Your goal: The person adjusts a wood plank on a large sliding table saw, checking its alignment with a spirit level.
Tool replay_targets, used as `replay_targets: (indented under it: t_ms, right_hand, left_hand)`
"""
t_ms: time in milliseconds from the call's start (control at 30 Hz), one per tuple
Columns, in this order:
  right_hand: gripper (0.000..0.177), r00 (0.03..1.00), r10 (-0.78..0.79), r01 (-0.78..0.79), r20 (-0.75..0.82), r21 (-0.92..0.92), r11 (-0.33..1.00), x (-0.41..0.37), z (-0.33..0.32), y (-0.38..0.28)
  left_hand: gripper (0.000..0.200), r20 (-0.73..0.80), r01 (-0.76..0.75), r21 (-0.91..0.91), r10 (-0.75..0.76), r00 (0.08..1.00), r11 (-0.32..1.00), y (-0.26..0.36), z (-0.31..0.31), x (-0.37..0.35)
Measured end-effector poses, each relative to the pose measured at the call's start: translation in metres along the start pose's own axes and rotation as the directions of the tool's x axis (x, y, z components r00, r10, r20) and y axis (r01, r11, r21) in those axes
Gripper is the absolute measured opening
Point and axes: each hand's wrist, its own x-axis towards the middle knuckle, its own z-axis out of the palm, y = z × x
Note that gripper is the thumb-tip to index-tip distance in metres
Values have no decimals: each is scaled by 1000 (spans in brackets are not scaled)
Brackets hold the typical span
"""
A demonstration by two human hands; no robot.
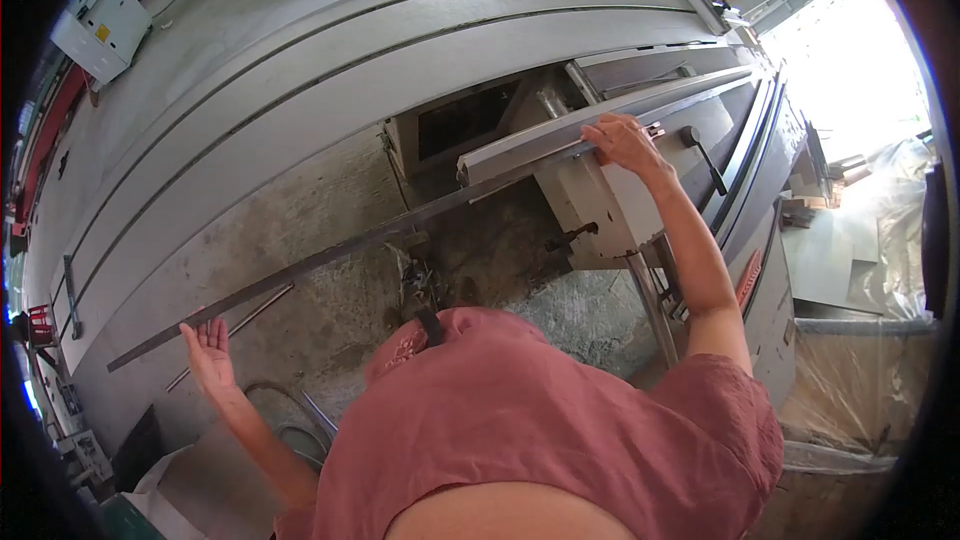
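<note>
A long, thin grey strip (330, 258) runs slantwise from the lower left up to the machine's rail (530, 148). At its left end my left hand (210, 350) is palm up with the fingers spread, the fingertips at the strip's lower edge. Over the strip's right part lies my right hand (622, 145), its fingers bent down around the strip's edge beside the rail. The thumb side of that hand is partly hidden.
Long grooved metal panels (400, 30) curve across the back. A black lever (705, 158) stands right of my right hand. Below are a pale machine housing (600, 205) and a thin rod (230, 335). Plastic sheeting (860, 380) hangs at the right.
</note>
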Motion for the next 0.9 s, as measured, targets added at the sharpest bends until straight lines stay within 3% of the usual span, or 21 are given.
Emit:
replay_targets:
  t_ms: [133,200,367,500,800,900]
  right_hand:
    - [52,998,49,-45,32,-111,993,8,-5,52]
    - [53,995,95,-89,43,-128,988,12,-7,77]
    - [56,963,258,-247,73,-129,960,13,-16,141]
    - [58,965,249,-239,76,-128,963,13,-30,177]
    - [54,926,355,-317,126,-249,915,25,-36,244]
    - [55,938,310,-261,158,-268,927,29,-34,251]
  left_hand:
    - [60,-91,-13,-6,12,996,1000,-25,50,-30]
    - [55,7,23,-39,-23,1000,999,-40,67,-37]
    - [42,71,21,-85,-15,997,996,-72,133,-68]
    - [39,63,28,-109,-21,998,994,-93,184,-94]
    - [38,61,77,-136,-70,996,988,-132,229,-130]
    - [37,67,39,-141,-29,997,989,-143,224,-132]
